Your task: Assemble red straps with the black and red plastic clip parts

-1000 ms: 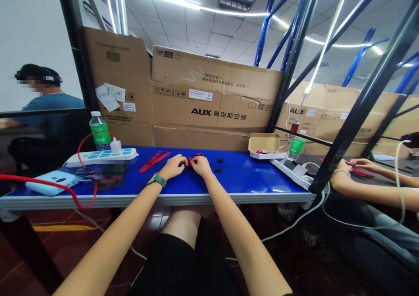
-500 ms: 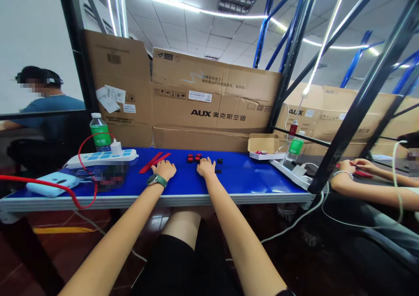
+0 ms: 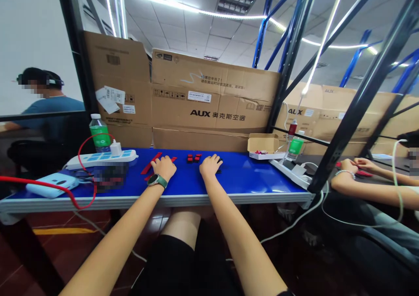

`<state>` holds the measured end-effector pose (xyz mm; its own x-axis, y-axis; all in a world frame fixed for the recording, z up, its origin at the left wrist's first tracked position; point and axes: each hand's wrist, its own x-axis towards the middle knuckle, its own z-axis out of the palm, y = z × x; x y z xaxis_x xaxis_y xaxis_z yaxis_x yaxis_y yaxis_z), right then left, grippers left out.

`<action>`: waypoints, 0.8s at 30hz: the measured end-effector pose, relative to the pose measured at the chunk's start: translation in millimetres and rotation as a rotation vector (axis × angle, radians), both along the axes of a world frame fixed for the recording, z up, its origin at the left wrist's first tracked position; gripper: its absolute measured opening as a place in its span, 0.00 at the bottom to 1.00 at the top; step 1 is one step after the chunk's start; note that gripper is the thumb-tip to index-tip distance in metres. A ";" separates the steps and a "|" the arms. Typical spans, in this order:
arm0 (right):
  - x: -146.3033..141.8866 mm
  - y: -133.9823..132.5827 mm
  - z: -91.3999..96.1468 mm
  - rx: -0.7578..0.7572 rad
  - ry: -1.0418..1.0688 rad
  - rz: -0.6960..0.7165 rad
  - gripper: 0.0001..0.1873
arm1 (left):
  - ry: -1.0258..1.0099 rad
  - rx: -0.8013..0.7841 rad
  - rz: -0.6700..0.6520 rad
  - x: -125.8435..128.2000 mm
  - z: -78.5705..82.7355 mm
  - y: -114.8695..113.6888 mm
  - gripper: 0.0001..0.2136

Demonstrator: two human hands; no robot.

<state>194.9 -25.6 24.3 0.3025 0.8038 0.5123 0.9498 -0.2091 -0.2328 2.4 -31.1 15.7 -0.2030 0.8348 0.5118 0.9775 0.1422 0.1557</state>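
Both open and empty, our left grip [image 3: 163, 167] and right grip [image 3: 210, 166] rest on the blue desk [image 3: 252, 178], small red-topped black blocks [image 3: 194, 158] lying ahead, nearer the right.

Black parts [image 3: 218, 171] half-hidden, box contents [image 3: 261, 152] seemingly tiny

Worn on my head, the camera faces forward and down at my left hand [image 3: 163, 167] and right hand [image 3: 210, 165].
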 end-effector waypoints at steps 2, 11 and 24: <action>1.4 1.8 -0.5 -0.020 0.035 0.023 0.26 | 0.016 -0.023 -0.093 0.4 3.6 -1.5 0.17; 17.2 11.6 -2.2 -0.242 0.140 0.014 0.30 | -0.094 -0.095 -0.873 -4.8 10.3 0.3 0.12; 17.1 5.7 4.2 0.014 0.247 0.079 0.25 | -0.110 -0.067 -0.840 -9.7 0.6 11.6 0.14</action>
<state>212.0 -19.9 28.5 0.3563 0.8232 0.4421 0.8772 -0.1317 -0.4617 -7.3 -19.5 16.3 0.4523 0.7582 0.4696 0.7422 -0.6120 0.2733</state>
